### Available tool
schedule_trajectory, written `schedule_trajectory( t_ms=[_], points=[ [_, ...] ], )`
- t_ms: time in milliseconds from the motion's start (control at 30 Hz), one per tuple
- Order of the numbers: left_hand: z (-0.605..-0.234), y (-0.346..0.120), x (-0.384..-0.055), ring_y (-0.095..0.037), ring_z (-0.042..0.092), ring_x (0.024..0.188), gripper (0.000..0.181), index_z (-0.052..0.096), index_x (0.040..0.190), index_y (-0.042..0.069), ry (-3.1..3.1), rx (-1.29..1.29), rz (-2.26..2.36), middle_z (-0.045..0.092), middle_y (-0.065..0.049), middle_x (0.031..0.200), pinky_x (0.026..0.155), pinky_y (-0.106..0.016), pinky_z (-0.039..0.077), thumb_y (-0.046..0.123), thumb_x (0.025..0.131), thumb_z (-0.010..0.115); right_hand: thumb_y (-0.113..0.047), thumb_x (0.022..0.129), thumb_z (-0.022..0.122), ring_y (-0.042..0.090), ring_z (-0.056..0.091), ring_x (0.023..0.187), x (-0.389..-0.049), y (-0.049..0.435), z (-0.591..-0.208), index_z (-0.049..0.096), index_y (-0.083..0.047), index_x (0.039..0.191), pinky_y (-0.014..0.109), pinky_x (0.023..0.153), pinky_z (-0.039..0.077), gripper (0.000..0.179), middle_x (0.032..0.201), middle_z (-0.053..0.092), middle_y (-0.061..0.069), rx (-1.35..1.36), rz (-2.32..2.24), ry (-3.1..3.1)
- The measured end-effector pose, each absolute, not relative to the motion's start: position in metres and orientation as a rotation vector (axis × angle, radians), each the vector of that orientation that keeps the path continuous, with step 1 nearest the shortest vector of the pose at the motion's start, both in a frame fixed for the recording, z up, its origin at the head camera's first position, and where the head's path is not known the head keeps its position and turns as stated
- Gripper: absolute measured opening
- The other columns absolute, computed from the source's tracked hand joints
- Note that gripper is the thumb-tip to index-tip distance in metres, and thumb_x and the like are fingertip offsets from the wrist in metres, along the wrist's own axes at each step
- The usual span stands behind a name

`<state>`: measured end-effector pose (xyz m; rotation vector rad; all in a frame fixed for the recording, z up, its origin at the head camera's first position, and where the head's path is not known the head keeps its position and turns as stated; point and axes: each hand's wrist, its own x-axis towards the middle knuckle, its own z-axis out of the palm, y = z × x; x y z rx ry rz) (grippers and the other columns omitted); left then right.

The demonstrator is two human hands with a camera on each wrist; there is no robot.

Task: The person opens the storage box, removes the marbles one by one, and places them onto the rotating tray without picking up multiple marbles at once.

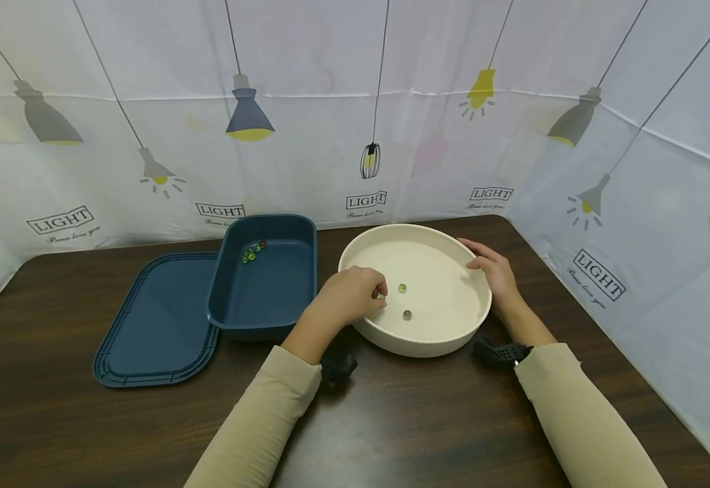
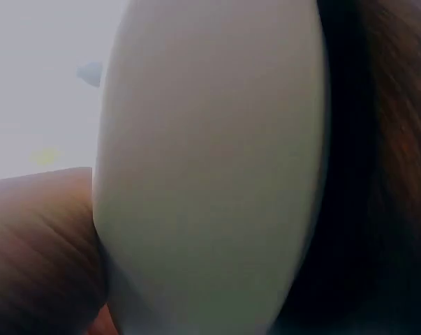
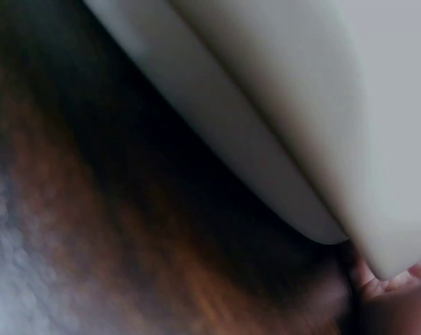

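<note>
A round cream bowl (image 1: 434, 261) is on the wooden table, with a green marble (image 1: 402, 288) and a brownish marble (image 1: 407, 315) on its floor. Over the bowl's left side, my left hand (image 1: 351, 295) bends its fingers inward, thumb and forefinger pinching what looks like a small marble, mostly hidden. At the right side, my right hand (image 1: 496, 274) grips the bowl's rim. The left wrist view is mostly filled by the bowl's outer wall (image 2: 210, 153); in the right wrist view, part of the right hand (image 3: 399, 300) shows below the bowl's edge (image 3: 301, 125).
Left of the bowl stands a dark blue rectangular box (image 1: 275, 291) with several marbles (image 1: 251, 253) near its far left corner. Its flat blue lid (image 1: 162, 318) lies beside it, partly under the box. A lamp-printed white sheet (image 1: 306, 135) hangs behind and to the right.
</note>
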<state>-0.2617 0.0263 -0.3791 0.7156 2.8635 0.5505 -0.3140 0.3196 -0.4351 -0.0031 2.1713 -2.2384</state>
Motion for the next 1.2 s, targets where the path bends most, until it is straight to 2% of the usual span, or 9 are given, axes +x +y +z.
schedule_trajectory(
  t_ms=[200,367,567,700,867,1000,1200],
  points=[
    [-0.381,0.035,-0.258,-0.012,0.06,0.083,0.004,0.074,0.092,0.021,2.819,0.712,0.572,0.069,0.008,0.086,0.074,-0.031,0.048,0.02,0.092,0.07,0.009,0.093,0.041,0.009,0.059,0.119,-0.314,0.319,-0.434,0.045,-0.004,0.151,0.016,0.088,0.054,0.059,0.141,0.055,0.0,0.012,-2.238,2.167],
    [-0.382,0.039,-0.257,-0.013,0.06,0.082,0.011,0.072,0.082,0.023,2.854,0.651,0.541,0.07,0.009,0.086,0.071,-0.032,0.047,0.015,0.088,0.069,0.008,0.093,0.041,0.007,0.06,0.117,-0.314,0.319,-0.433,0.045,-0.003,0.151,0.016,0.088,0.054,0.059,0.14,0.057,0.0,0.011,-2.245,2.167],
    [-0.383,0.038,-0.257,-0.013,0.06,0.081,0.01,0.07,0.081,0.023,2.845,0.651,0.546,0.069,0.008,0.084,0.07,-0.031,0.046,0.015,0.088,0.07,0.008,0.093,0.041,0.007,0.06,0.117,-0.314,0.319,-0.433,0.046,-0.004,0.151,0.016,0.088,0.054,0.06,0.143,0.055,0.002,0.03,-2.236,2.17],
    [-0.383,0.038,-0.258,-0.013,0.059,0.081,0.008,0.07,0.082,0.021,2.848,0.661,0.56,0.067,0.007,0.083,0.069,-0.03,0.045,0.018,0.089,0.069,0.008,0.093,0.041,0.008,0.06,0.117,-0.313,0.319,-0.434,0.046,-0.004,0.151,0.016,0.088,0.054,0.059,0.144,0.053,0.004,0.022,-2.226,2.184],
    [-0.378,0.034,-0.259,-0.012,0.059,0.079,0.011,0.071,0.089,0.02,2.854,0.692,0.629,0.065,0.006,0.082,0.069,-0.029,0.046,0.029,0.096,0.068,0.008,0.093,0.041,0.008,0.059,0.119,-0.314,0.319,-0.434,0.045,-0.004,0.151,0.016,0.089,0.054,0.06,0.146,0.052,0.005,0.022,-2.225,2.185],
    [-0.366,0.026,-0.259,-0.012,0.06,0.08,0.015,0.072,0.096,0.02,2.869,0.697,0.709,0.067,0.006,0.087,0.072,-0.029,0.048,0.032,0.099,0.064,0.008,0.093,0.041,0.008,0.059,0.119,-0.314,0.32,-0.435,0.046,-0.005,0.151,0.015,0.089,0.054,0.06,0.146,0.052,0.004,0.023,-2.221,2.186],
    [-0.343,0.001,-0.258,-0.014,0.063,0.084,0.017,0.072,0.105,0.018,2.902,0.563,0.806,0.071,0.004,0.095,0.075,-0.033,0.051,0.032,0.1,0.062,0.009,0.092,0.042,0.007,0.06,0.118,-0.313,0.319,-0.434,0.046,-0.003,0.15,0.016,0.089,0.054,0.06,0.141,0.056,0.001,0.009,-2.233,2.182]
  ],
)
